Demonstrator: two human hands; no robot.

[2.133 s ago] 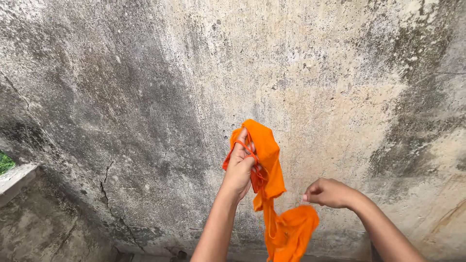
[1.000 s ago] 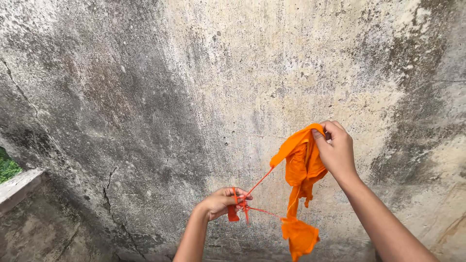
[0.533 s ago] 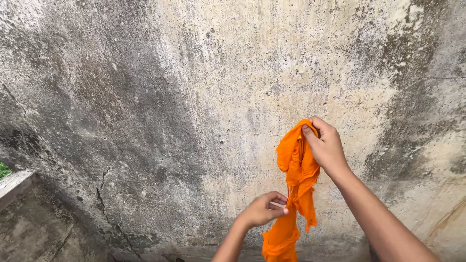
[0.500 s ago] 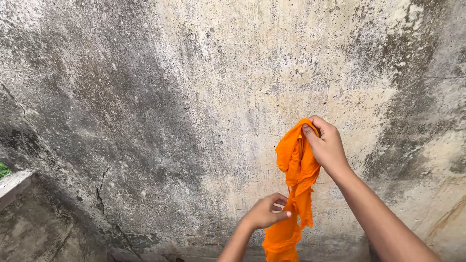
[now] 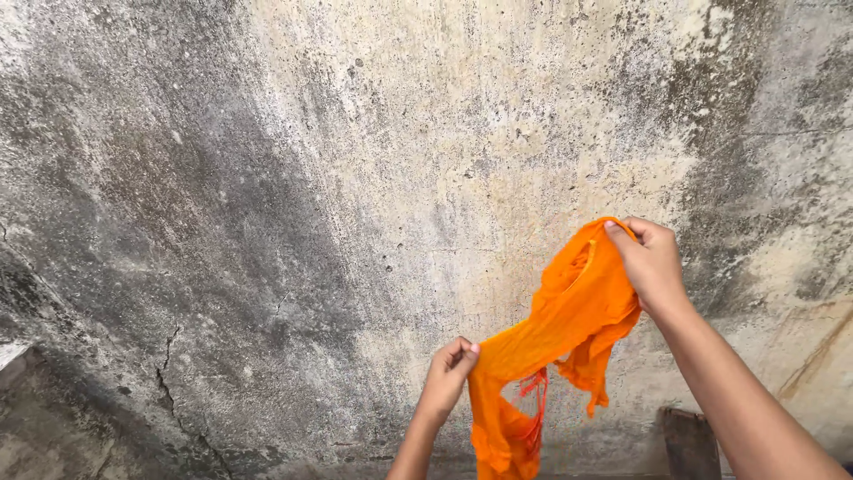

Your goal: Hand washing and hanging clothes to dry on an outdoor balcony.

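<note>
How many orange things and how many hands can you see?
Orange cloth: 1, held up in front of the stained wall
Hands: 2, the left hand and the right hand, both gripping the cloth
Total: 3

hands: 2 | orange garment [image 5: 569,316]: 1 | stained wall [image 5: 355,178]: 1

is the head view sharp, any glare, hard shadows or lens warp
Head view: even, soft daylight with no glare or hard shadows; the orange cloth, left hand and right hand look sharp; wide-lens warp bows the stained wall toward the edges.
</note>
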